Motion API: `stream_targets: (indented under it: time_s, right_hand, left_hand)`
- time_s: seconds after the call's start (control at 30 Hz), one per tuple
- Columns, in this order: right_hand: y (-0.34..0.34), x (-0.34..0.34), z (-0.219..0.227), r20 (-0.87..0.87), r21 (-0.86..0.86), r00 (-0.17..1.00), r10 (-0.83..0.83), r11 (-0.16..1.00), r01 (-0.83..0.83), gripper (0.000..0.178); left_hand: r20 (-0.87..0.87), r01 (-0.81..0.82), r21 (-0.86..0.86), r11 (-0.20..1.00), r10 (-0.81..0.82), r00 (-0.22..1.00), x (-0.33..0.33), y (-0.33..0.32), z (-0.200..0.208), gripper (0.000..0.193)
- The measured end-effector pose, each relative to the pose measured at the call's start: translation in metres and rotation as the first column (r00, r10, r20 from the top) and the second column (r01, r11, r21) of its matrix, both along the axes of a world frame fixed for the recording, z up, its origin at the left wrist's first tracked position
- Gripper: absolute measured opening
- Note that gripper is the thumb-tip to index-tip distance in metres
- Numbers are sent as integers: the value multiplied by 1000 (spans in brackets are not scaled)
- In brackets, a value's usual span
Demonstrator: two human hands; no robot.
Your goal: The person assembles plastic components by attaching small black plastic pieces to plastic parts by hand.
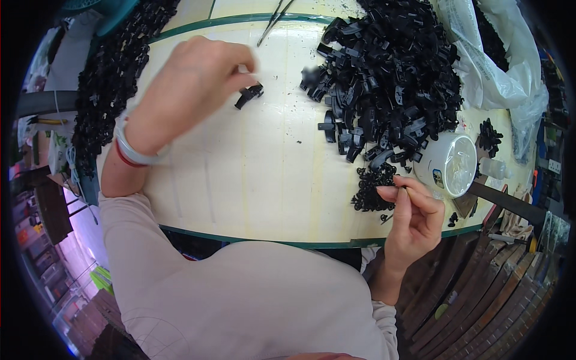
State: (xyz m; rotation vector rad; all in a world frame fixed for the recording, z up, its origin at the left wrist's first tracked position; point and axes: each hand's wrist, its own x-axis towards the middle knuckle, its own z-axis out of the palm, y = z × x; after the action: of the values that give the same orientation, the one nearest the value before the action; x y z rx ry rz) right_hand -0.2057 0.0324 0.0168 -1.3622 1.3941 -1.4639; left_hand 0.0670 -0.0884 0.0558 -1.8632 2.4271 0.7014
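My left hand [201,75] hovers over the far left part of the table, slightly smeared by motion. Its thumb and forefinger stand apart, and nothing shows between them. Just under the thumb is a black plastic part [249,95]; whether the two touch I cannot tell. A blurred black piece [310,77] appears at the left edge of a big heap of black plastic clips [390,84]. At the near right, my right hand [415,219] pinches thumb against fingertips, with something too small to name between them. Beside those fingertips lies a pile of tiny black parts [372,189].
Tweezers [273,24] lie at the far edge. Along the left runs a long band of black parts [111,90]. A white round tub [447,165] lies tipped at the right, near a clear plastic bag [492,72]. A green edge [300,244] borders the table.
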Motion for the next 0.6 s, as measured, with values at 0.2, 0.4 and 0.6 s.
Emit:
stream_targets:
  time_s: [0.2,0.4,0.6]
  right_hand:
    - [1,-24,1,38,-28,997,63,998,-62,19]
    - [-1,-47,7,-112,-83,992,-60,995,51,23]
    - [-1,-61,17,-44,-54,982,-186,982,183,21]
  left_hand:
    - [-261,402,-559,725,-614,745,-49,17,-53,30]
    - [-266,391,-571,722,-613,744,-52,17,-55,34]
    - [-269,438,-546,714,-645,715,-53,18,-49,32]
